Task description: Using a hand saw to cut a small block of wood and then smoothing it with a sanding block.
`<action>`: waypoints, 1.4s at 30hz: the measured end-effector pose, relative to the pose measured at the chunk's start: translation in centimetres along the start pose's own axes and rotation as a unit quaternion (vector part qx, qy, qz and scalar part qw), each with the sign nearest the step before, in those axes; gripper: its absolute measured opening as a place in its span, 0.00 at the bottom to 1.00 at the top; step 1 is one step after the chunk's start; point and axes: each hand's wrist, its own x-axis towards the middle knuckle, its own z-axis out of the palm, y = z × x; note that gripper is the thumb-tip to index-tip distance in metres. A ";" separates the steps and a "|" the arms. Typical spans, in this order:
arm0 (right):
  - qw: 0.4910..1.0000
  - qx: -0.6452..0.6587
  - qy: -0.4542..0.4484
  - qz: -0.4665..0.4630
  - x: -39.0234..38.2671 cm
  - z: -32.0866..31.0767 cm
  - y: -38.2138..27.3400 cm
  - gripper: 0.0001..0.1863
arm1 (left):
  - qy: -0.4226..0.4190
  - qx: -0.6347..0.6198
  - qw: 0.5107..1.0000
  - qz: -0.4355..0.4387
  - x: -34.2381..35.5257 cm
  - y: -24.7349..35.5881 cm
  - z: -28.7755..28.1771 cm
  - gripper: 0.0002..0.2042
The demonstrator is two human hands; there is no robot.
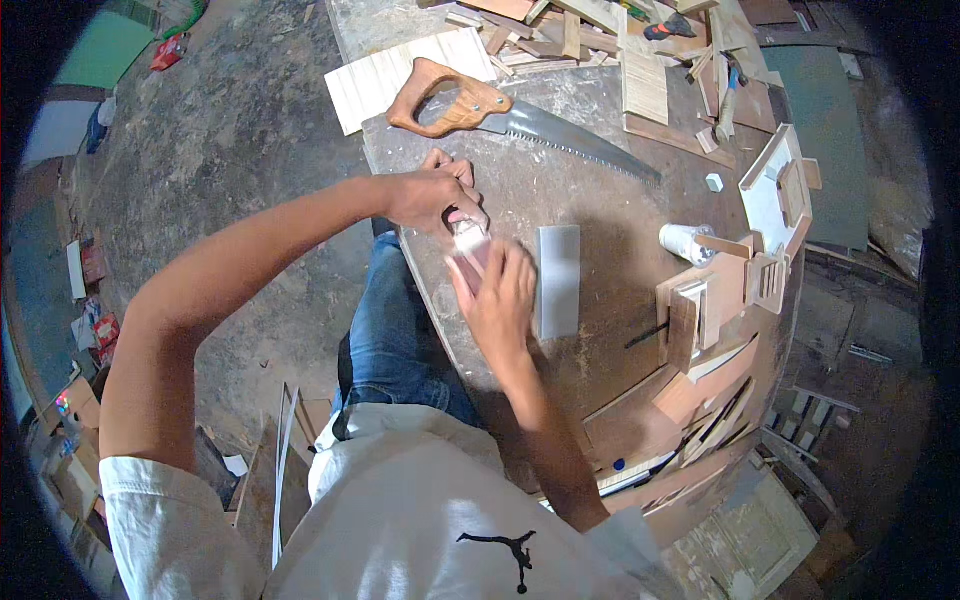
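My left hand is at the table's left edge, its fingers curled around the far end of a small flat piece, bright white on top and brownish toward its near end. My right hand grips the near end between thumb and fingers. Its exact kind is too washed out by glare to tell. Just right of my right hand, a pale grey-white rectangular strip lies flat on the worn table. Beyond both hands rests a handsaw with a wooden handle, its toothed edge facing me.
A pale striped board overhangs the far left edge. Wood offcuts and a hammer lie at the back. On the right are a white cup, a small white block, wooden assemblies and stacked panels.
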 end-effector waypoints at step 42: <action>1.000 0.014 0.016 0.007 -2.6 0.1 0.0 0.39 | 0.026 -0.024 0.999 0.023 -0.6 0.1 0.5 0.16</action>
